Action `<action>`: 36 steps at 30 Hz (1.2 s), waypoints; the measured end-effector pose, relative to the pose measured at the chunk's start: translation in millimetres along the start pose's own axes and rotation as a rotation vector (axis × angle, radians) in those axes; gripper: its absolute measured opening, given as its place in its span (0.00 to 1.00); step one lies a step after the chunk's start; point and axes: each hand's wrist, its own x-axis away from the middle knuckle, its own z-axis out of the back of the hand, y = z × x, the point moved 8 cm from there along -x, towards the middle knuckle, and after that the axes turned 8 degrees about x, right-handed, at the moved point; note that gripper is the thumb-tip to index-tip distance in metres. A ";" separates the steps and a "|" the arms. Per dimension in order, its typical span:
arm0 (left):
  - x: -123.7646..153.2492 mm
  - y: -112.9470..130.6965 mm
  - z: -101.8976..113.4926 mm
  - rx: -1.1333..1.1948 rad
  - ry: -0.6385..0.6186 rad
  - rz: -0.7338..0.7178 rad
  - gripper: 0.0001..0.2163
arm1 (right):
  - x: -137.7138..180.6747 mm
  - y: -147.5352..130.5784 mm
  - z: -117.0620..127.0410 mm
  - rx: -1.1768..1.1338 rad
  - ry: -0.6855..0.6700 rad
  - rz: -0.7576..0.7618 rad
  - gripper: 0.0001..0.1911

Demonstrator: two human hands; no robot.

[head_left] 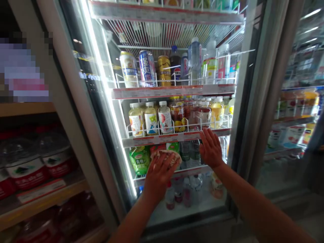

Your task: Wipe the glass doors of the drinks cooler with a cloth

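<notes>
My left hand (159, 175) presses a crumpled, patterned cloth (174, 158) against the glass door of a lit drinks fridge. Its fingers lie over the cloth, which shows past the fingertips. To the right, my right hand (211, 148) rests with its fingers stretched out, apparently flat on the same glass, and holds nothing. Behind the glass, a green drink pack (139, 161) is left of the cloth. Above it stand a bottle with a pink fruit label (165, 118) and other juice bottles, just beyond the right fingertips.
Cans and bottles, among them a gold can (164, 71), fill the shelf above. A metal door frame (268, 84) borders the glass on the right, with another drinks fridge beyond. On the left, a wooden shelf (43, 202) holds packs of large red-labelled bottles (25, 168).
</notes>
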 end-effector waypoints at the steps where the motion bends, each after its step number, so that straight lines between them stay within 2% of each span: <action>1: -2.5 0.0 0.1 -0.002 0.002 0.007 0.29 | 0.2 0.1 -0.1 0.000 0.003 0.000 0.37; 4: -3.1 4.6 -4.6 -0.001 0.013 0.017 0.27 | 1.3 0.4 -1.7 -0.002 -0.002 -0.001 0.37; 9: -2.1 22.0 -14.8 0.011 0.022 -0.108 0.22 | 1.3 0.9 -2.7 0.003 -0.016 -0.004 0.36; 14: -32.5 7.5 0.9 0.005 0.069 0.011 0.27 | -0.7 0.7 -0.1 0.001 -0.008 -0.002 0.36; 16: -39.5 8.4 2.6 0.009 0.088 0.036 0.27 | -1.2 0.6 0.8 -0.004 -0.002 -0.001 0.36; 22: -35.8 35.1 -19.5 0.026 -0.004 -0.141 0.24 | -2.0 -0.4 1.0 -0.004 0.003 0.009 0.36; 28: -40.7 16.1 -10.3 -0.003 0.061 -0.002 0.27 | -0.1 0.5 -0.9 -0.007 -0.009 -0.001 0.36; 33: -33.9 24.1 -14.4 0.016 0.007 -0.104 0.25 | 1.4 1.3 -2.5 -0.013 -0.010 0.000 0.37; 36: -37.5 13.7 -5.0 0.026 0.051 -0.054 0.26 | 0.7 1.0 -1.2 -0.015 -0.008 0.002 0.36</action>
